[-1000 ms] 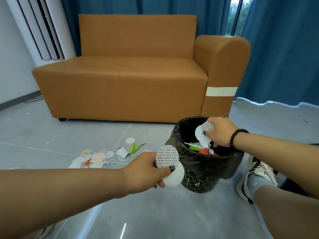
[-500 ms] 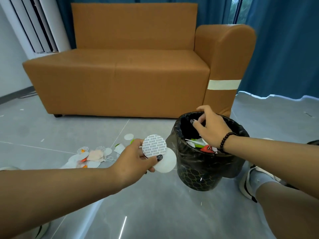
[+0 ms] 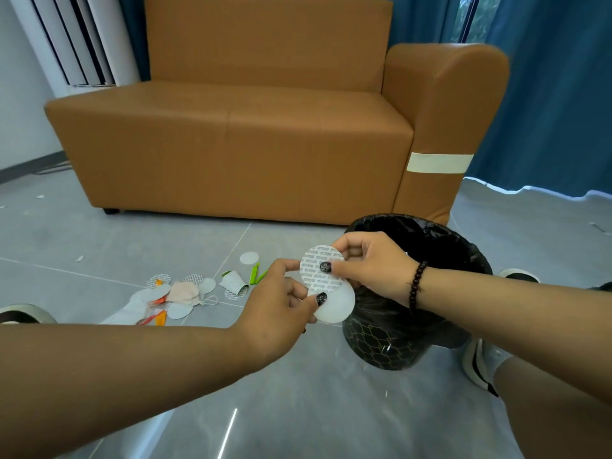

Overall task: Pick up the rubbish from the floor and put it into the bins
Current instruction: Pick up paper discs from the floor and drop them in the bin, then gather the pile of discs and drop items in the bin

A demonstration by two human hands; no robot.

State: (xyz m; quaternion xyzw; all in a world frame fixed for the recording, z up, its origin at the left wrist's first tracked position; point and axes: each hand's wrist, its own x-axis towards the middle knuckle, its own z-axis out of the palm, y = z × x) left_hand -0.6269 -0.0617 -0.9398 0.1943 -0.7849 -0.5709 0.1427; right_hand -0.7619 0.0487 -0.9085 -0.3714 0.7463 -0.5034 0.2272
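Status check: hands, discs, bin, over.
Left hand pinching plain white disc. Right hand pinching printed disc, beside bin rim. More litter on floor, left. Bin mouth unobstructed.

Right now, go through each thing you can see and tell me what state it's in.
Left hand: pinching the plain white disc.
Right hand: pinching the printed disc.
Printed disc: overlapping the plain disc, held beside the bin.
Bin: upright, open, black liner in place.
Floor rubbish: scattered in front of the sofa, not yet picked up.
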